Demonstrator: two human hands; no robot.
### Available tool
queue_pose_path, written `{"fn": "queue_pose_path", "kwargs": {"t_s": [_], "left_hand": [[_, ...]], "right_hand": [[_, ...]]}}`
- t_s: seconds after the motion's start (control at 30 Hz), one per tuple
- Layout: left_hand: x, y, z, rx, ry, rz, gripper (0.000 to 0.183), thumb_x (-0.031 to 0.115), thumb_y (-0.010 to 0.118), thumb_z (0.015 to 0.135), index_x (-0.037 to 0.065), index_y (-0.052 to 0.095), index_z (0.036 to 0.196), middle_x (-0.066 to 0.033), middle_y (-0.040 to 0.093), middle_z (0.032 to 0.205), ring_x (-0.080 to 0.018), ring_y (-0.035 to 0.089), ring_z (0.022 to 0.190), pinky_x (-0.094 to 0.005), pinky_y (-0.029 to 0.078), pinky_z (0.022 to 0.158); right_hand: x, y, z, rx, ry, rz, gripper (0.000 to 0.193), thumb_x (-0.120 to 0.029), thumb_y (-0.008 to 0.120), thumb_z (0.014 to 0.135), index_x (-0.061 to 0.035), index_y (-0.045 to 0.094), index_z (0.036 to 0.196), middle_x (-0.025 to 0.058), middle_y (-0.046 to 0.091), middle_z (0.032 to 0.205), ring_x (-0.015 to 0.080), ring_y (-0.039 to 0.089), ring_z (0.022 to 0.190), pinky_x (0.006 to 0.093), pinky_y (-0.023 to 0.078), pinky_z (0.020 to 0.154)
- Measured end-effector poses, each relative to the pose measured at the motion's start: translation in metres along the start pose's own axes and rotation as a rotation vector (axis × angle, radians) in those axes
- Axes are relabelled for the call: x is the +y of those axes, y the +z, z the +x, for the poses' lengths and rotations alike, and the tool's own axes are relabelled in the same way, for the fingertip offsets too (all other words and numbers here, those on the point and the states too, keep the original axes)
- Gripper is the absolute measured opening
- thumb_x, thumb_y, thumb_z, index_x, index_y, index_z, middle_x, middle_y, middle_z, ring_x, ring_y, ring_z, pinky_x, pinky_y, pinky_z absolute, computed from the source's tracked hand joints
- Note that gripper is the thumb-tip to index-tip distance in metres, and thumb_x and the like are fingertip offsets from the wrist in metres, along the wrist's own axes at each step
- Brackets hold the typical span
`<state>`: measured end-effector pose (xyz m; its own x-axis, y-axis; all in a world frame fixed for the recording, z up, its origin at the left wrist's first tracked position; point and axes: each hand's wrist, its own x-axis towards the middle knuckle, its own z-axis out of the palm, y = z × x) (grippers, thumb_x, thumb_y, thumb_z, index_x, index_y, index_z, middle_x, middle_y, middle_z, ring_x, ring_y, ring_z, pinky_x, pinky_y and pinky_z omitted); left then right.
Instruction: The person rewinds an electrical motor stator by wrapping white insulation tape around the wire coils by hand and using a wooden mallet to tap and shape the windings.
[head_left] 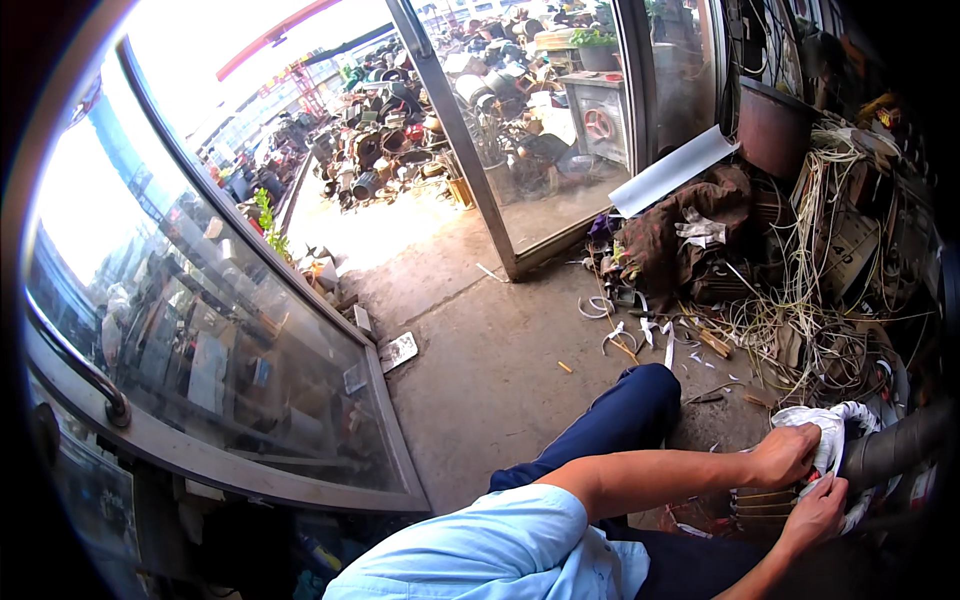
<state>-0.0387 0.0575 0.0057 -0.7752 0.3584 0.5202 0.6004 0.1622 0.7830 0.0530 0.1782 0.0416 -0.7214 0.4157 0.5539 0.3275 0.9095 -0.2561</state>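
Observation:
At the right side, my left hand is closed on a bunched white cloth-like strip. Just below it, my right hand pinches the lower edge of the same white strip between thumb and fingers. The strip lies against a thick dark cylindrical piece, and part of it is hidden behind my hands. Beneath my left forearm sits a reddish-brown object with pale parallel bands; I cannot make out its kind.
A tangle of pale wires spreads over the floor at the right. Behind it are a brown cloth, a white glove, a white sheet and a large pot. Glass doors frame scrap heaps outside.

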Motion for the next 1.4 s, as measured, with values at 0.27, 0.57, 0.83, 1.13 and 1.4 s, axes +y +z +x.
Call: {"fn": "queue_pose_path", "kwargs": {"t_s": [0.27, 0.57, 0.83, 1.13, 1.4], "left_hand": [[0.005, -0.007, -0.008, -0.030, 0.262, 0.160, 0.024, 0.016, 0.071, 0.077, 0.003, 0.053, 0.086, -0.0169, 0.052, 0.088, -0.0377, 0.061, 0.078, -0.0495, 0.049, 0.064], [0.015, -0.009, -0.014, 0.017, 0.366, 0.221, 0.026, 0.019, 0.071, 0.072, 0.001, 0.054, 0.081, -0.0155, 0.052, 0.088, -0.0335, 0.059, 0.076, -0.0453, 0.050, 0.064], [0.016, -0.010, -0.014, -0.015, 0.312, 0.229, 0.023, 0.018, 0.068, 0.074, 0.000, 0.054, 0.081, -0.0165, 0.053, 0.087, -0.0347, 0.059, 0.071, -0.0460, 0.050, 0.064], [0.019, -0.009, -0.010, 0.005, 0.275, 0.197, 0.021, 0.017, 0.067, 0.075, 0.001, 0.054, 0.081, -0.0170, 0.053, 0.086, -0.0366, 0.060, 0.073, -0.0481, 0.049, 0.063], [0.019, -0.001, -0.011, 0.012, 0.249, 0.107, 0.022, 0.014, 0.068, 0.071, 0.000, 0.052, 0.078, -0.0173, 0.053, 0.084, -0.0377, 0.058, 0.073, -0.0484, 0.047, 0.063]], "right_hand": [[-0.001, 0.001, -0.002, 0.035, -0.018, 0.034, 0.021, -0.026, 0.060, 0.101, -0.0051, 0.061, 0.096, 0.0148, 0.066, 0.089, 0.0384, 0.062, 0.084, 0.0479, 0.047, 0.076], [0.001, 0.002, -0.003, 0.026, -0.010, 0.057, 0.022, -0.025, 0.060, 0.101, -0.0044, 0.061, 0.096, 0.0160, 0.066, 0.089, 0.0392, 0.062, 0.084, 0.0481, 0.047, 0.077], [0.004, 0.004, -0.003, 0.036, -0.029, 0.037, 0.021, -0.025, 0.060, 0.101, -0.0052, 0.061, 0.096, 0.0148, 0.066, 0.089, 0.0385, 0.062, 0.084, 0.0478, 0.047, 0.076], [0.001, 0.002, -0.003, 0.041, -0.022, 0.044, 0.019, -0.024, 0.061, 0.100, -0.0056, 0.061, 0.097, 0.0140, 0.066, 0.090, 0.0375, 0.063, 0.086, 0.0475, 0.047, 0.077], [-0.003, -0.003, -0.003, 0.019, -0.022, 0.031, 0.017, -0.023, 0.061, 0.099, -0.0054, 0.061, 0.097, 0.0141, 0.066, 0.091, 0.0376, 0.063, 0.086, 0.0472, 0.047, 0.078]]}}
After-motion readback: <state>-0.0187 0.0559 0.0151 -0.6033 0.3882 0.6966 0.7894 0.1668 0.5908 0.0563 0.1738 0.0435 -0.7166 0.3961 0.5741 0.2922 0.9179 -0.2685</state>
